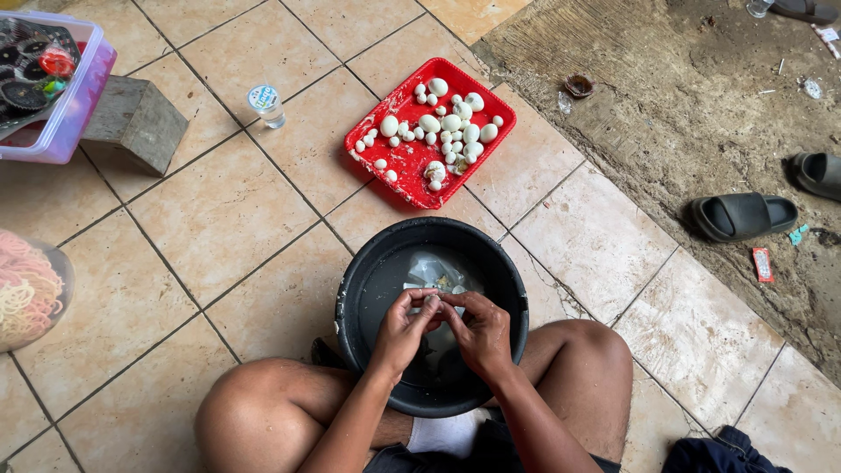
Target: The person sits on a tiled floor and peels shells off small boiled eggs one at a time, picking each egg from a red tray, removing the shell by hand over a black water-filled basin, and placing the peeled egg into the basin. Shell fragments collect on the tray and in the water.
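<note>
Egg [431,302], small, pale, pinched between both hands over black basin [359,289]. Left hand [403,326] on left side, thumb and fingertips pressed onto shell; right hand [480,331] on right side, fingers curled against it, equally close. Long axis too hidden to tell. Basin sits between knees, shell bits and water inside. Beyond basin, slightly right: red tray [372,123] with peeled white eggs [451,123], well apart from hands.
</note>
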